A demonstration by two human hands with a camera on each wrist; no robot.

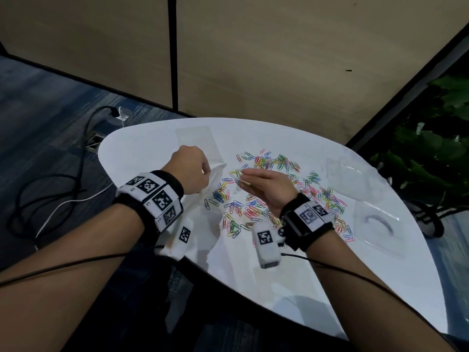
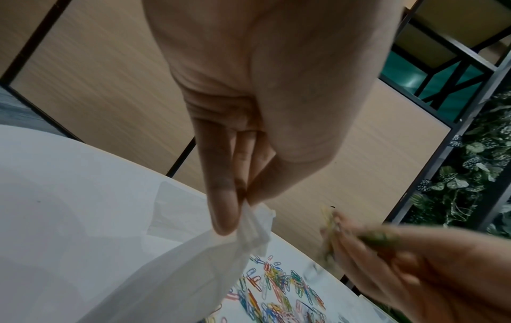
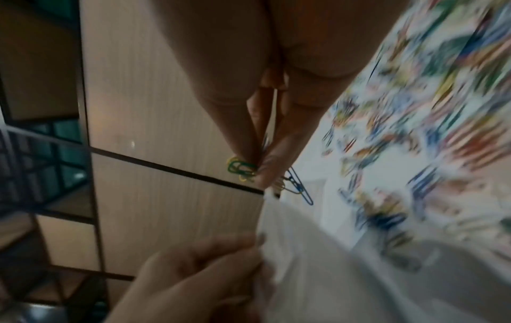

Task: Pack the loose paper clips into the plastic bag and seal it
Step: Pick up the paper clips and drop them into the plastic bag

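Observation:
Many coloured paper clips lie scattered over the middle of the white table. My left hand pinches the top edge of a translucent white plastic bag and holds it up above the table; the pinch shows in the left wrist view, left hand, bag. My right hand is raised just right of the bag's mouth, pinching a small bunch of clips between its fingertips, green, yellow and blue ones sticking out. In the right wrist view the bag hangs right below them.
Clear plastic sleeves lie on the table: one at the back, others at the right. A potted plant stands beyond the right edge. Cables run over the blue floor at left. Tan partition panels rise behind the table.

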